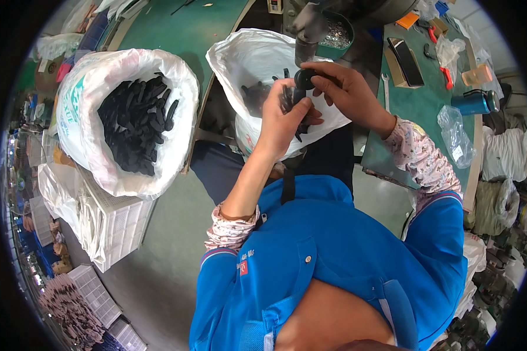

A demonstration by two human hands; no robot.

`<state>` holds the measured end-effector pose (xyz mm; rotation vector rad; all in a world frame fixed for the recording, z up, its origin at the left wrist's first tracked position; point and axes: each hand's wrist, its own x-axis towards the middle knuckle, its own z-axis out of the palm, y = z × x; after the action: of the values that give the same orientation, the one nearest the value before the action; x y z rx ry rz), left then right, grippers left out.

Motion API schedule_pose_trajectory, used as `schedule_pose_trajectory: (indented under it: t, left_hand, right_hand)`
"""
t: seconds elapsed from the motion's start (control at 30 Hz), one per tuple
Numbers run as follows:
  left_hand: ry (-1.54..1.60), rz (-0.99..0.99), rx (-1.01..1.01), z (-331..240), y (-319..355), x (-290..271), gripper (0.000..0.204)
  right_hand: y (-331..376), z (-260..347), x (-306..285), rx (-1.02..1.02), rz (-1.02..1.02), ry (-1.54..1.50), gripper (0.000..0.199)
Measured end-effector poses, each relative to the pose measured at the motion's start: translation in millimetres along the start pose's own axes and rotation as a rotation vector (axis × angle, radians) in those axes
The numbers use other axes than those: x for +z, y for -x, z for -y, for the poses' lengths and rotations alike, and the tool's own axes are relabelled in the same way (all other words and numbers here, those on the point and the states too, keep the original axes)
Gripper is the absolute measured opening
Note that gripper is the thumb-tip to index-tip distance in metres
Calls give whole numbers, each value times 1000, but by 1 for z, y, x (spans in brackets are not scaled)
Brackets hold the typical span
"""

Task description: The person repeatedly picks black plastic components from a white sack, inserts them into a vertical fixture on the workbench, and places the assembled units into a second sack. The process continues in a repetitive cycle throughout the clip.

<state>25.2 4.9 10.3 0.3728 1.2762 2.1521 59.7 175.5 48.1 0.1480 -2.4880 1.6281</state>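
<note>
The blue shirt (334, 257) fills the lower frame. At upper left, a sack (184, 88) holds black parts. At upper centre, the left hand (284, 117) is closed around a black part (303, 79), best kept steady under the press (305, 35); the right hand (348, 88) pinches its top.

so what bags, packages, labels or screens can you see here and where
Large white woven sack, left: green print, full of black parts.
White plastic bag, centre, behind the hands: open, dark parts inside.
Small clear plastic bag, right on the green table: crumpled.
Dark flat phone-like screen, upper right: black, unlit.
</note>
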Motion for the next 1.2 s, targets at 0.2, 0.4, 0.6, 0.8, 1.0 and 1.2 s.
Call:
schedule_pose_trajectory:
  t: [0.2, 0.4, 0.6, 0.8, 1.0, 1.2]
  left_hand:
    - [154, 7, 0, -6, 0, 0, 47]
    - [209, 40, -46, -11, 1, -7, 49]
    - [259, 125, -106, -16, 1, -16, 55]
    - [299, 202, -188, -15, 1, -18, 47]
    - [270, 206, -233, -10, -1, -12, 42]
    - [393, 213, -259, -8, -2, -17, 42]
  right_hand:
    - [-6, 15, -17, -80, -122, -93, 29]
    - [-76, 69, -56, 104, -215, -260, 23]
    - [-94, 63, -61, 269, -142, -339, 20]
    - [-50, 20, -38, 343, -31, -349, 38]
    - [10, -9, 0, 157, 244, -388, 55]
    - [25, -21, 7, 237, 269, -629, 46]
